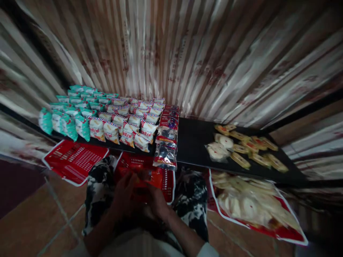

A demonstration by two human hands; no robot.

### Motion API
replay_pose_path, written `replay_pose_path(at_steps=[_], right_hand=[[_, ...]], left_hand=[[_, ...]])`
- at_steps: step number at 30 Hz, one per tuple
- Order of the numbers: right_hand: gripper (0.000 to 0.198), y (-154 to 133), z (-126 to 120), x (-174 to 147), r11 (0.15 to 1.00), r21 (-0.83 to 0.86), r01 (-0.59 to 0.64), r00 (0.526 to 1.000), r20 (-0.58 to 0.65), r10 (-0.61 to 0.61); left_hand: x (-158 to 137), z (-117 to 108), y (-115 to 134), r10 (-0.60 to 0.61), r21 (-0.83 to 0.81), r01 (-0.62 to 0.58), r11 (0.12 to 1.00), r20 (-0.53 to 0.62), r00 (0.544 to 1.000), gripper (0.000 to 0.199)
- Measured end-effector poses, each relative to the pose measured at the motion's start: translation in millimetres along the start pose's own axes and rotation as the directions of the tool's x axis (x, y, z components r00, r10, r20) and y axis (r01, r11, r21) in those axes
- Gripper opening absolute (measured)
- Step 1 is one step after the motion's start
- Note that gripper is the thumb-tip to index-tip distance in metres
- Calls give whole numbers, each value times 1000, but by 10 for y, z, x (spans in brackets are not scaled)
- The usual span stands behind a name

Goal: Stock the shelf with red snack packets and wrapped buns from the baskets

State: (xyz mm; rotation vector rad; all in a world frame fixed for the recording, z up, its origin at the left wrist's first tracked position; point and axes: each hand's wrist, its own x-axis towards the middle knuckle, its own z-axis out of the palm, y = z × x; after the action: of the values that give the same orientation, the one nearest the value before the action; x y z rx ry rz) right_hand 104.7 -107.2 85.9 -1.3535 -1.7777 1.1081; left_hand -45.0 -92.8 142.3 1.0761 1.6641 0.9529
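The left grip (124, 189) and right grip (158, 201) meet low between the knees, at an orange-red packet (154, 176) above or inside the middle basket (174, 185); both seem curled around it, probably to steady it, but in this gloom I cannot tell whether either is closed on it. Fingertips blur into the red, and the packet's lower part is lost. The basket likely sits between the legs for easy reach. On the black shelf (190, 139), teal packets (82, 126) and white packets (111, 132) stand in rows, apparently grouped by kind; dark red packets (167, 130) form one column, the nearest jutting past the edge. Yellow packs (239, 160) lie looser. Wrappers hide most of the right basket (286, 232).
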Motion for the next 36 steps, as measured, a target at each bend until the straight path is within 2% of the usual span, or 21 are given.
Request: replay_pose_path(at_steps=[4, 7, 9, 11, 14, 18, 21, 23, 25, 28, 33, 36], right_hand=[[35, -311, -297, -126, 991, 58, 124, 992, -17, -123], [34, -485, -501, -173, 988, 43, 145, 985, -98, -140], [34, -552, -626, -187, 991, 15, 135, 975, -178, -130], [35, -585, -754, -195, 995, -9, 103, 962, -255, -102], [34, -591, -961, -204, 999, 12, 45, 936, -349, -38], [35, -502, -1267, -199, 993, 120, -12, 870, -489, 70], [37, -351, -1530, -160, 976, 215, -28, 806, -573, 149], [40, -230, -1725, -105, 963, 268, -30, 772, -606, 192], [45, -108, -1929, -18, 953, 302, -31, 741, -633, 225], [54, 67, -2234, 182, 947, 316, -62, 693, -669, 268], [51, 344, -2719, 702, 975, 166, -146, 634, -741, 221], [44, 477, -2971, 1083, 975, 65, -212, 638, -746, 188]], left_hand=[[-274, -96, 208, 61, -51, -61, 997, 1, 998, 46], [-381, -83, 412, 232, -51, -228, 972, 113, 966, 47], [-406, -27, 560, 393, -44, -391, 919, 173, 903, 46], [-404, 65, 699, 534, -8, -544, 839, 202, 821, 39], [-377, 246, 885, 648, 103, -699, 708, 299, 700, 33], [-360, 530, 1130, 649, 200, -812, 549, 509, 565, 38], [-343, 763, 1309, 619, 168, -878, 448, 651, 440, 46], [-293, 927, 1409, 575, 157, -899, 408, 721, 387, 47], [-193, 1099, 1485, 523, 182, -906, 382, 766, 374, 47], [38, 1375, 1570, 415, 249, -894, 373, 816, 401, 57], [500, 1899, 1774, 220, 374, -819, 435, 838, 499, 72], [761, 2212, 1954, 152, 428, -752, 502, 812, 564, 73]])
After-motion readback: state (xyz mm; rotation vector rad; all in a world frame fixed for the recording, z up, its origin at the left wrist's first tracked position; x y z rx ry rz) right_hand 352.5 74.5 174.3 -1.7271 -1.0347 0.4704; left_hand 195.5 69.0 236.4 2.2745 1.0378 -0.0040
